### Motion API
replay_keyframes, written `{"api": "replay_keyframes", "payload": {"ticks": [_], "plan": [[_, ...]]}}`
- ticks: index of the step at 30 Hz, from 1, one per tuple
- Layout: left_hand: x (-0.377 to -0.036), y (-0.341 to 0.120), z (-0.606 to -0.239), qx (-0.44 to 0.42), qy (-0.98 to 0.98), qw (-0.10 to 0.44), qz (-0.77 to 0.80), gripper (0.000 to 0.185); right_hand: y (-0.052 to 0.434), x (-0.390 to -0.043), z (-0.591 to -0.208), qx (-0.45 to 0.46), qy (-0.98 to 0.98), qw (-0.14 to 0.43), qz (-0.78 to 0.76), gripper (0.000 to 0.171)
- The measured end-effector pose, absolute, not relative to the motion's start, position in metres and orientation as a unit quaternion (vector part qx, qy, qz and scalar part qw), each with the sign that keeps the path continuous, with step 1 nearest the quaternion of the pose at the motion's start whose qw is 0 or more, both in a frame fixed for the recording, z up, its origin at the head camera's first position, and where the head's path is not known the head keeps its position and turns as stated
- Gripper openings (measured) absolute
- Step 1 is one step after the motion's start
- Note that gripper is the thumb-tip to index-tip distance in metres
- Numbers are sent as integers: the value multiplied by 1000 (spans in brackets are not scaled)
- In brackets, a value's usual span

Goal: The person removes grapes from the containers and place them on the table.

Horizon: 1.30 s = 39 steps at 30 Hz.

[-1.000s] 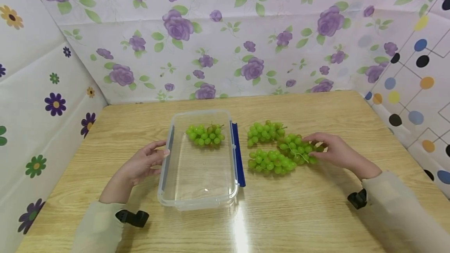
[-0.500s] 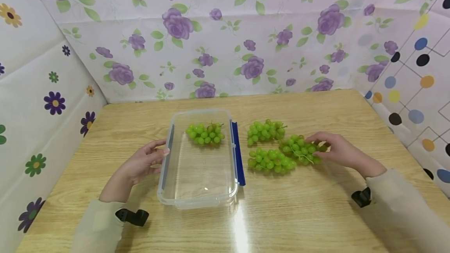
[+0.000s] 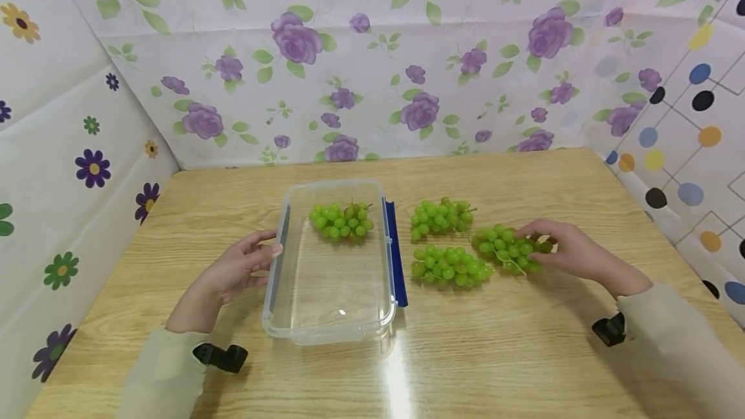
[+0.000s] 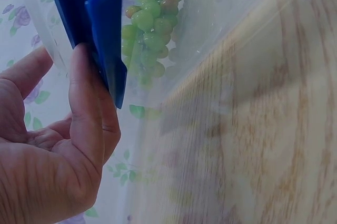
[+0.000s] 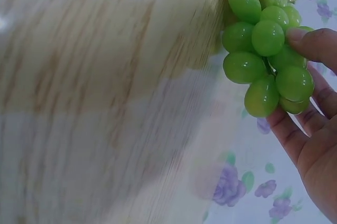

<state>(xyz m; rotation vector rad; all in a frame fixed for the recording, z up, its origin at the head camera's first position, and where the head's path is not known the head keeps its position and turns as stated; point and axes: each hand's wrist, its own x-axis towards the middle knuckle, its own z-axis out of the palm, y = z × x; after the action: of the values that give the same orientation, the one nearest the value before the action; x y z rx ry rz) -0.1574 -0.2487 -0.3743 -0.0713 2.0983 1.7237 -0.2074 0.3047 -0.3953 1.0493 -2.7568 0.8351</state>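
Wooden table [image 3: 465,341]: grape bunch [image 3: 507,247] pinched in right-hand fingers [image 3: 538,233].

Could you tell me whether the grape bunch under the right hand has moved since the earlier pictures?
Yes. The grape bunch held by the right hand has slid rightward, away from the clear container and off the other two bunches.

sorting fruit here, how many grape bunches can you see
4: one in the clear container, two on the table, one gripped by the right hand. None looks hidden.
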Motion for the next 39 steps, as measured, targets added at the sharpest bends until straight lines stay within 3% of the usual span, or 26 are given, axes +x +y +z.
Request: {"api": "replay_keyframes", "payload": {"ticks": [39], "plan": [[-158, -248, -374, -25, 754, 211, 622, 70, 312, -202, -398, 320, -912, 53, 250, 43]]}}
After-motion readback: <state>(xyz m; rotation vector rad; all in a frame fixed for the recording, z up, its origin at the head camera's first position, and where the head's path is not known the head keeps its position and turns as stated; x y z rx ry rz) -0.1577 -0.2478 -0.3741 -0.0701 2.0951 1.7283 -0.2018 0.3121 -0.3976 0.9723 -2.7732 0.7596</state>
